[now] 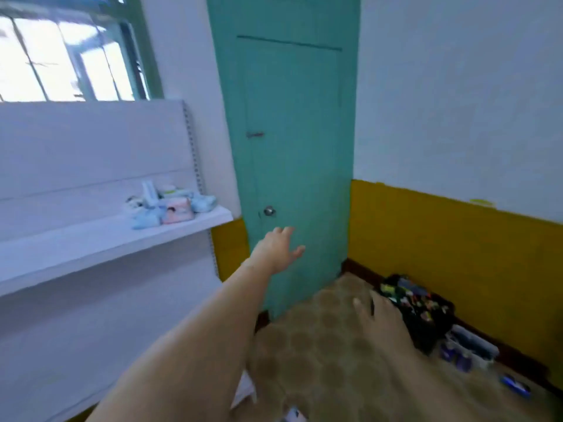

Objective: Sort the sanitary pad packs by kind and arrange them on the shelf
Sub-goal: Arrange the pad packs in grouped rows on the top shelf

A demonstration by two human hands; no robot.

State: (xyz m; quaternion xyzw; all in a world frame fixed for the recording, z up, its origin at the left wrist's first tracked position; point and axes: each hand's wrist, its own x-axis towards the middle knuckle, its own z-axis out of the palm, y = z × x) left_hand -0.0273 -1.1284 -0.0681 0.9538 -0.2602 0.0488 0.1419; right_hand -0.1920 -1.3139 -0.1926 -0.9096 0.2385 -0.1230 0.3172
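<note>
Both hands are spread and hold nothing: left hand (278, 249) mid-frame, right hand (379, 315) lower right. Likely next: reaching the unsorted packs (170, 205) on the shelf (91, 242) at left.

My left hand (278, 248) reaches forward with fingers spread and empty, in front of the teal door (292, 141), just below its round metal knob (269, 211). My right hand (379, 318) is lower, fingers straight and holding nothing, over the near edge of a black crate (426, 318) of colourful small items on the floor against the yellow-painted wall (457, 239). A heap of sanitary pad packs (170, 205), pale blue, pink and white, lies at the right end of the white shelf (91, 245), toward its back. Beside the crate stands a clear box (469, 348) with purple items. The picture is blurred, so labels are unreadable.
</note>
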